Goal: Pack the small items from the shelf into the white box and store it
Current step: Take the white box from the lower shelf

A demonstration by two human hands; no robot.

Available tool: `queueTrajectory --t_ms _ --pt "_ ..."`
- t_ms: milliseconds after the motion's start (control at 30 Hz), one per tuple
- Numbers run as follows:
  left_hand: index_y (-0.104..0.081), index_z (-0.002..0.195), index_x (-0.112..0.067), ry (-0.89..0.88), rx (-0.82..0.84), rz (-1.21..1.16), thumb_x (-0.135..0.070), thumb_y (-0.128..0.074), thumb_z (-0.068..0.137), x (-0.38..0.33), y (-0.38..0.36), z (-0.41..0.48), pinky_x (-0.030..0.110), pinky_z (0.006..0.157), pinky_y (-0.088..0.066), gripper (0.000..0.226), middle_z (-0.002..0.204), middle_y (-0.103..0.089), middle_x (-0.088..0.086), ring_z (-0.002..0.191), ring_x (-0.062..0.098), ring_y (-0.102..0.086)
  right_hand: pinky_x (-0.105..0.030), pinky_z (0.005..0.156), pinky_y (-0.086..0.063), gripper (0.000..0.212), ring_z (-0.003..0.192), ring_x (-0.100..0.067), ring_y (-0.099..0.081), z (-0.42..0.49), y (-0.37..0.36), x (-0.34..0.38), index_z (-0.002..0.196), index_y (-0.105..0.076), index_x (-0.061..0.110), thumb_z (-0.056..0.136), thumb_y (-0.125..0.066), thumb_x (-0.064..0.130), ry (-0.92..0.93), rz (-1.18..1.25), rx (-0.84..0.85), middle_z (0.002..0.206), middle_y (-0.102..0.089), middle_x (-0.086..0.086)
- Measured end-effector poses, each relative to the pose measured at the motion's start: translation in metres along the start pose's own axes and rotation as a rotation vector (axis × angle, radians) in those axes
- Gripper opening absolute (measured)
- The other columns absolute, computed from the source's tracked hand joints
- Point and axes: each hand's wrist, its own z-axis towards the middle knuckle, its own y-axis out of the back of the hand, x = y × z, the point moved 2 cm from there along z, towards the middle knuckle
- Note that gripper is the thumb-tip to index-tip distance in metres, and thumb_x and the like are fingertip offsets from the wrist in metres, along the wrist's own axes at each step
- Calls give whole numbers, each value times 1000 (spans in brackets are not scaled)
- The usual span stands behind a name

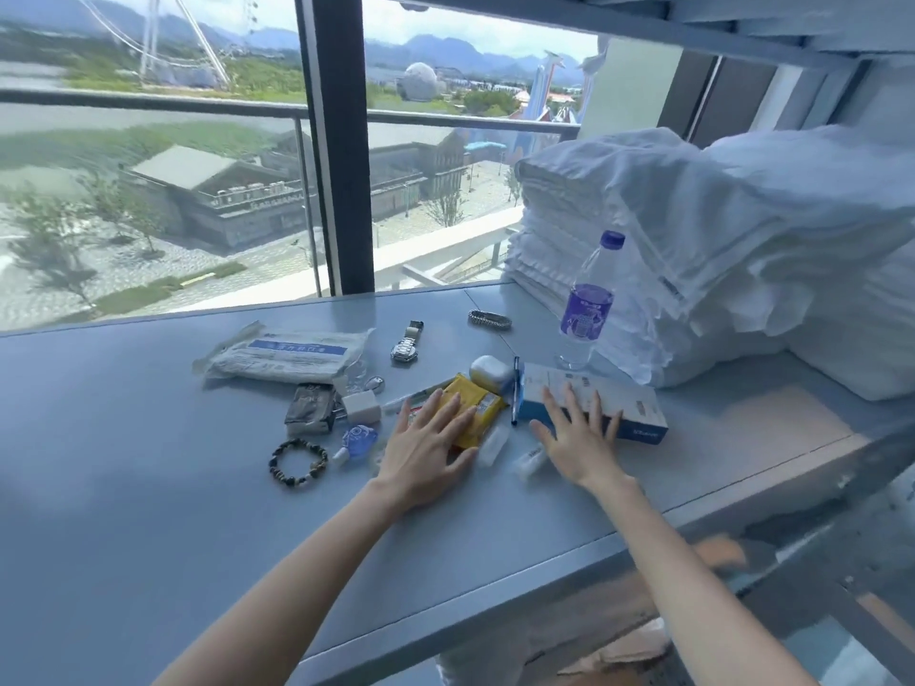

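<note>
On the grey-blue shelf (148, 438) by the window, a tall stack of folded white towels (643, 230) is seen at the right, soft and bulky and no part of the packing. Just in front of it a plastic water bottle (586, 309) stands upright. A flat white-and-blue carton (638, 403) lies beside the bottle's base; whether it is the white box of the task cannot be told. The right hand (577, 438) is laid flat on the carton with its fingers spread and straight, nothing being pinched. Light, stiff card is judged here, best taken by the long edges. A sealed white pouch (292, 354) lies further left; it is expected to be limp and slippery and is best lifted from underneath. The left hand (426, 453) is pressed flat on a yellow packet (478, 401), fingers likewise spread, no grip being formed. Around these the smaller items are scattered close together: a dark packet (311, 407), a metal wristwatch (406, 346), a white earbud case (490, 372), a beaded bracelet (298, 462), a white charger plug (361, 406) and a pen (516, 388). The watch is judged heavy for its size and the smooth case apt to slip, so both are best pinched across their sides, while the loose bracelet is better scooped up.
</note>
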Motion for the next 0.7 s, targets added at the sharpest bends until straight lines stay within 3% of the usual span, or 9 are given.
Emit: queueTrajectory --t_ms 167,267,400,500,567,633,700 --pt "-23 146 -35 123 -126 10 -64 -14 85 32 17 -39 44 114 9 68 154 -15 -10 143 11 0 -52 110 14 86 143 -23 16 -12 -9 59 148 -6 30 72 6 68 308 49 -90 157 8 1" --pt "-27 145 -33 292 -165 42 -63 -15 85 85 30 -93 43 113 6 67 153 -22 -7 143 16 -10 -49 112 11 86 143 -21 12 -24 -18 122 147 -15 26 72 3 64 540 86 -90 157 4 0" --pt "-23 146 -33 582 -76 110 -65 -2 76 156 58 -184 43 114 4 80 154 -19 -7 143 14 -9 -40 114 5 71 145 -23 1 -46 -33 219 146 -23 18 86 -18 54 821 137 -93 156 -11 -6" --pt "-28 144 -34 672 -21 48 -67 0 68 197 76 -243 36 115 -5 87 154 -19 -8 142 10 -12 -32 113 1 53 143 -27 -16 -69 -57 297 140 -37 9 92 -43 30 1017 167 1 151 -26 -13" --pt "-38 139 -34 667 -56 30 -65 -6 72 219 88 -273 31 113 -13 81 151 -29 -5 140 12 -20 -36 115 -7 53 139 -31 -25 -88 -74 345 134 -44 6 91 -33 34 1071 175 86 147 -34 -17" --pt "-44 136 -33 697 -104 54 -62 -9 74 240 98 -300 28 111 -18 77 148 -35 -4 138 13 -27 -40 113 -19 67 135 -35 -31 -98 -88 387 130 -48 5 84 -20 45 1064 178 107 141 -39 -19" --pt "-47 134 -30 759 -164 58 -61 -9 72 266 110 -321 29 108 -23 79 146 -39 -3 135 14 -31 -37 114 -16 70 137 -33 -26 -98 -96 421 134 -43 7 84 -18 50 1032 156 97 143 -35 -18"
